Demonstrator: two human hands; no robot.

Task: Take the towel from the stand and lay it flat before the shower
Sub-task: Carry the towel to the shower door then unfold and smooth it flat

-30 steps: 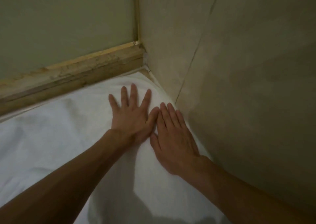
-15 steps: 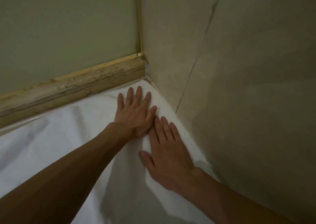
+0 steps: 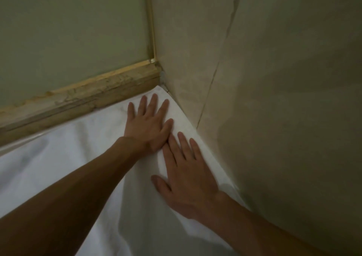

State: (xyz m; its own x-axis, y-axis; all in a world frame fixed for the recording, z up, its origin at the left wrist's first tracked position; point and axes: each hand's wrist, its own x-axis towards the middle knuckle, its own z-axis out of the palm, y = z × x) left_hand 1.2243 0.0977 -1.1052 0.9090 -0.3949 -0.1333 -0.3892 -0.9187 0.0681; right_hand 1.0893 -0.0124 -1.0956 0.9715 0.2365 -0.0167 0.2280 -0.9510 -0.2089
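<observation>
A white towel [image 3: 64,158] lies spread on the floor, its far right corner tucked into the corner of the room. My left hand [image 3: 148,124] rests palm down on that corner, fingers spread and pointing at the threshold. Just behind it, my right hand [image 3: 188,175] presses flat on the towel along its right edge, close to the wall. Neither hand grips the cloth. A few soft folds run through the towel under my left forearm. The stand is not in view.
A worn wooden threshold strip [image 3: 82,101] runs along the towel's far edge below a greenish panel [image 3: 68,30]. A beige tiled wall [image 3: 274,99] rises at the right, right against the towel's edge.
My left hand slid forward into the towel's far corner. My right hand drew back along the right edge, so the two hands are now further apart.
</observation>
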